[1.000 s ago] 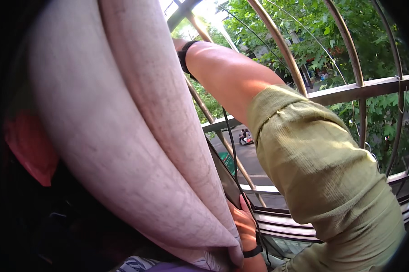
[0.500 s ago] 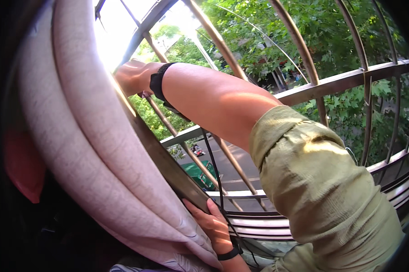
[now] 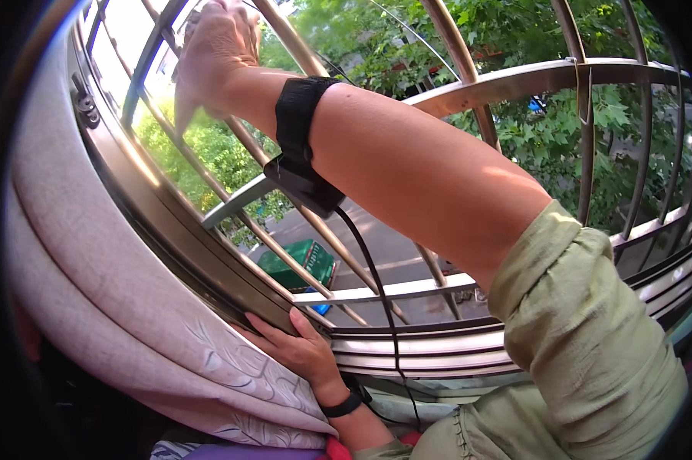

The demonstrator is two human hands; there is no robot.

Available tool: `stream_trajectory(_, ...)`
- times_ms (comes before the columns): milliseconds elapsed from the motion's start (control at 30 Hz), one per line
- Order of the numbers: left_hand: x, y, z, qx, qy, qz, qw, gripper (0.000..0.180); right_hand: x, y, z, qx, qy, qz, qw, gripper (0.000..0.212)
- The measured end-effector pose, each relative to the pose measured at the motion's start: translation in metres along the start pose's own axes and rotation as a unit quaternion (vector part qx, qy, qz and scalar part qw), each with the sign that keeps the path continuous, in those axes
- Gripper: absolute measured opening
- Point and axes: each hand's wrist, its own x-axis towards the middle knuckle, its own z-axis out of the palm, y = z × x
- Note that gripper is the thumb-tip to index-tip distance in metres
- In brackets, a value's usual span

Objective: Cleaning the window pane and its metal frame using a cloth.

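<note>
My right hand point(image 3: 217, 50) is raised at the top left among the metal window bars. Its fingers are blurred and partly cut off by the upper edge, so what they hold, if anything, does not show. Below, my left hand point(image 3: 296, 349) rests against the brown window frame point(image 3: 200, 257), fingers stretched along it and thumb apart. A pale pink patterned curtain point(image 3: 143, 284) hangs just left of that hand. Strapped to my right wrist is a black device point(image 3: 304, 184) with a cable point(image 3: 376, 276) hanging down. A black band point(image 3: 341, 405) circles my left wrist.
Bronze-coloured window bars point(image 3: 457, 38) and a crossbar point(image 3: 514, 90) span the opening. A small dark latch point(image 3: 87, 111) sits on the frame. Window track rails point(image 3: 438, 354) run along the bottom. Outside are leafy trees point(image 3: 606, 115), a road and a green boxy object point(image 3: 296, 263).
My right hand has moved up, away from the frame edge. The curtain now lies further left, baring more of the frame. My left hand appears further left and higher; the whole view has shifted.
</note>
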Motion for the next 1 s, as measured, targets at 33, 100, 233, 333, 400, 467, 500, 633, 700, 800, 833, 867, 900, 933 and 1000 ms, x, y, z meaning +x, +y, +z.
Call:
stream_trajectory(33, 0.0, 0.002, 0.0, -0.003, 0.001, -0.002, 1.0, 0.064, -0.001, 0.006, 0.003, -0.005, 0.001, 0.005, 1.0, 0.039)
stream_trajectory(100, 0.0, 0.0, -0.001, -0.005, -0.004, -0.008, 1.0, 0.064, -0.001, 0.012, 0.017, -0.063, -0.047, 0.178, 0.981, 0.052)
stream_trajectory(233, -0.009, -0.009, -0.007, 0.006, -0.004, -0.041, 0.999, 0.065, -0.014, -0.006, 0.017, 0.063, -0.16, 0.079, 0.982, 0.051)
stream_trajectory(333, -0.004, 0.0, -0.005, -0.03, -0.017, -0.042, 0.999, 0.067, 0.034, -0.025, 0.043, -0.048, -0.204, 0.064, 0.976, 0.033)
stream_trajectory(400, -0.003, 0.005, -0.008, -0.017, -0.029, -0.049, 0.998, 0.067, 0.03, -0.039, 0.037, -0.42, -0.227, -0.193, 0.858, 0.039)
stream_trajectory(467, 0.001, 0.012, -0.013, 0.003, -0.053, -0.044, 0.998, 0.067, 0.027, -0.019, 0.021, -0.27, -0.213, -0.192, 0.919, 0.042)
stream_trajectory(500, 0.001, 0.011, -0.012, 0.004, -0.052, -0.043, 0.998, 0.067, 0.024, -0.018, 0.022, -0.011, -0.17, -0.039, 0.985, 0.04)
stream_trajectory(633, -0.001, 0.008, -0.009, -0.015, -0.046, -0.04, 0.998, 0.065, 0.011, -0.022, 0.02, -0.039, -0.154, 0.063, 0.985, 0.039)
stream_trajectory(700, -0.001, 0.005, -0.008, -0.044, -0.023, -0.036, 0.998, 0.064, 0.002, -0.018, 0.017, -0.037, -0.175, 0.085, 0.98, 0.034)
stream_trajectory(800, 0.001, 0.007, -0.005, -0.047, -0.016, -0.016, 0.999, 0.062, -0.01, 0.005, 0.004, -0.09, -0.138, -0.059, 0.985, 0.028)
stream_trajectory(833, 0.0, 0.005, -0.005, -0.038, -0.013, -0.007, 0.999, 0.062, -0.02, 0.01, -0.002, -0.092, -0.183, -0.038, 0.978, 0.029)
stream_trajectory(867, 0.0, 0.005, -0.005, -0.022, -0.008, 0.001, 1.0, 0.062, -0.029, 0.013, -0.006, -0.095, -0.183, -0.033, 0.978, 0.029)
stream_trajectory(900, 0.0, 0.007, -0.005, -0.026, -0.012, 0.006, 1.0, 0.062, -0.035, 0.016, -0.015, -0.099, -0.202, 0.005, 0.974, 0.027)
stream_trajectory(933, 0.0, 0.004, -0.004, -0.012, 0.001, 0.013, 1.0, 0.061, -0.046, 0.016, -0.02, -0.101, -0.226, 0.045, 0.968, 0.026)
stream_trajectory(1000, -0.004, -0.003, 0.002, -0.012, 0.032, 0.018, 0.999, 0.061, -0.068, 0.015, -0.027, -0.157, -0.233, 0.081, 0.956, 0.016)
